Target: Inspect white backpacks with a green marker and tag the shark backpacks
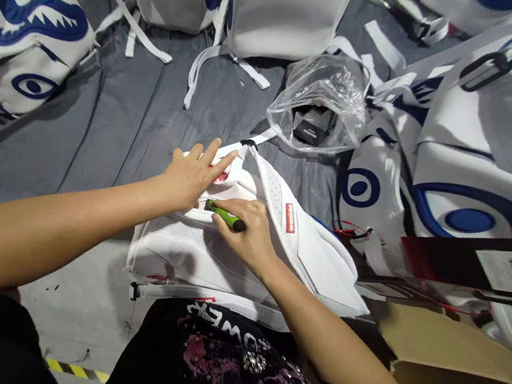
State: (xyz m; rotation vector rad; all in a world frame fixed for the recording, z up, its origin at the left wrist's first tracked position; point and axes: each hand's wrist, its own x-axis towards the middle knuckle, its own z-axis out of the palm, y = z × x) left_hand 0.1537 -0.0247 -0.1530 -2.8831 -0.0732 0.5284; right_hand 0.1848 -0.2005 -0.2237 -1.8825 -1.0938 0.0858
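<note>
A white backpack (pixel 187 246) lies on the table edge against my body, its padded back and shoulder straps facing up. My left hand (pixel 193 172) presses on its upper part with fingers spread out, next to a small red label partly under the fingers. My right hand (pixel 246 228) is closed round a green marker (pixel 227 216) with a black end. The marker's front end touches or nearly touches the white fabric just below my left hand; the exact contact is hidden. A red label (pixel 289 218) shows on the strap at the right.
A clear plastic bag (pixel 341 91) holding small black packets lies beyond the backpack. More white backpacks stand around: one at upper left (pixel 38 64), one at the back (pixel 290 12) and several at right. A cardboard box (pixel 448 336) sits at lower right.
</note>
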